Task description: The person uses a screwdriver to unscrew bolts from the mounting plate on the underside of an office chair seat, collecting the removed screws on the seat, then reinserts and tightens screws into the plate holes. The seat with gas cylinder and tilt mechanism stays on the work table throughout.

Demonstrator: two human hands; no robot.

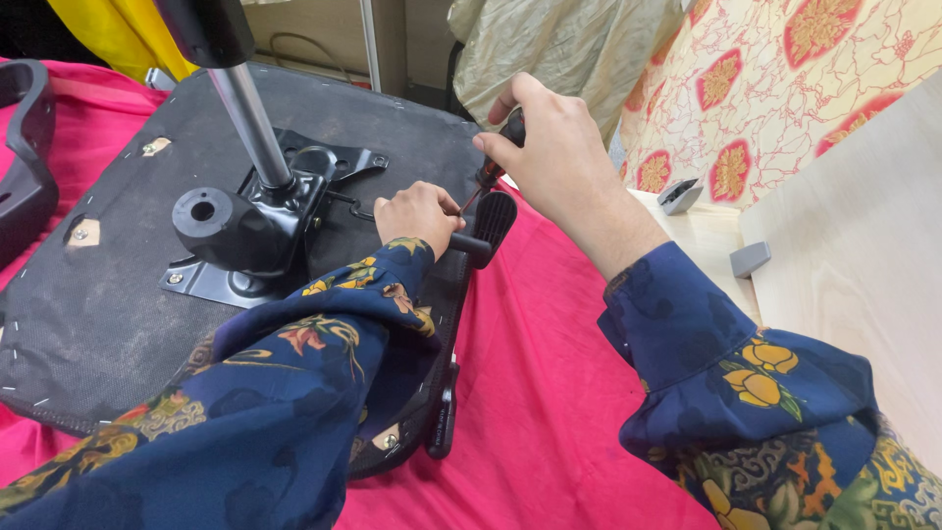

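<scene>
Head view, right hand (549,157) closed around screwdriver (494,162), tip angled down by right edge of upturned chair seat (88,294), left hand (420,216) curled on black lever (483,231), metal mechanism plate (265,231) close left, pink cloth (549,393) spread open below, wooden board (863,265) far right.

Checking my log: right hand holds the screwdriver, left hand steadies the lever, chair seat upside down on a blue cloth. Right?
Not quite: the head view shows the cloth is pink, not blue. The rest holds: right hand grips the screwdriver, left hand on the lever, chair seat upside down.
</scene>
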